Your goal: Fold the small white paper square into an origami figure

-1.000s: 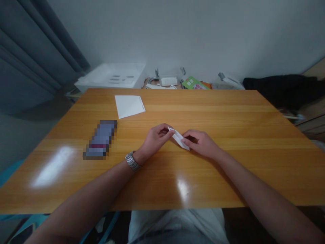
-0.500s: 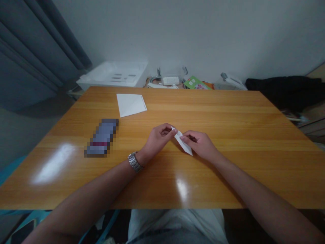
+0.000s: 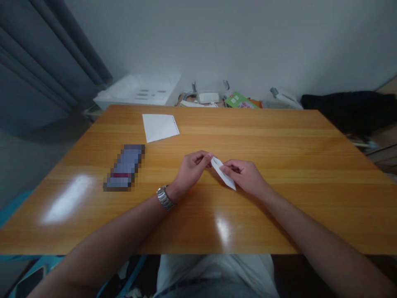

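A small piece of folded white paper [image 3: 226, 178] is held between my two hands, just above the wooden table [image 3: 279, 140]. My left hand [image 3: 194, 166], with a metal-band watch [image 3: 165, 198] on its wrist, pinches the paper's upper left end between thumb and fingers. On the paper's right side my right hand [image 3: 243, 174] grips it, thumb lying across the top face. The fingers behind the paper are partly hidden. The paper slants from upper left down to a pointed corner at lower right.
A white sheet with a perforated edge [image 3: 159, 127] lies at the back left. Nearer, a pixelated dark rectangular object [image 3: 125, 167] rests on the table. Behind the table's far edge stand a white tray [image 3: 139, 91], a green booklet [image 3: 238, 100] and dark cloth [image 3: 350, 109].
My left thumb has shifted slightly up and left, to the paper's very tip, and the tip that stuck out there is now covered. My right hand is nearly still.
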A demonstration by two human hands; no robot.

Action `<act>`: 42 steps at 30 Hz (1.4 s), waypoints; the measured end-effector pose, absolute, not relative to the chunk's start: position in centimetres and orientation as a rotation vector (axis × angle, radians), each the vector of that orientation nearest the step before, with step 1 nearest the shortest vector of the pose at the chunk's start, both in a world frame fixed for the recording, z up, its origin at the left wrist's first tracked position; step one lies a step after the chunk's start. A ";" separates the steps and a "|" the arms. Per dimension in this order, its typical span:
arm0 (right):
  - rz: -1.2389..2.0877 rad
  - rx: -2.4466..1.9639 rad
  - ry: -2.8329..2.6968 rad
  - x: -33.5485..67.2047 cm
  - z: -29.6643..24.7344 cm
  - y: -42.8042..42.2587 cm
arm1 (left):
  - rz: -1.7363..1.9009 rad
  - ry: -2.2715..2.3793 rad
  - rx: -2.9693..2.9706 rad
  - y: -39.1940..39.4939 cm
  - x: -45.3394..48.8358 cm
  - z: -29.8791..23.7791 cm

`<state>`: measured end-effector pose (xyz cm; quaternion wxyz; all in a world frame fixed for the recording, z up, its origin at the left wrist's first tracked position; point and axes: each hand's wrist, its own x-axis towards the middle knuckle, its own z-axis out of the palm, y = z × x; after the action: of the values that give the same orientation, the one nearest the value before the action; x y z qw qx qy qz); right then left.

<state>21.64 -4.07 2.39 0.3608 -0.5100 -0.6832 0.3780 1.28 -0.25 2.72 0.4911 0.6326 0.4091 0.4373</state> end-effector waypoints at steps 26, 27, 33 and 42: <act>1.019 -1.330 -1.707 21.6 2.3 -4.2 | 1.150 0.907 1.374 -0.1 1.2 2.5; 1.020 -1.329 -1.710 21.6 2.3 -4.2 | 1.151 0.909 1.379 -0.2 1.2 2.7; 1.027 -1.330 -1.694 21.5 2.5 -4.3 | 1.170 0.946 1.379 -0.4 1.2 3.0; 1.033 -1.339 -1.657 21.5 2.2 -4.3 | 1.168 0.949 1.357 -0.1 1.2 2.4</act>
<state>21.45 -4.25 2.15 0.3775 -0.5236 -0.6482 0.4040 1.19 -0.10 2.42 0.5291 0.5681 0.3976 0.4891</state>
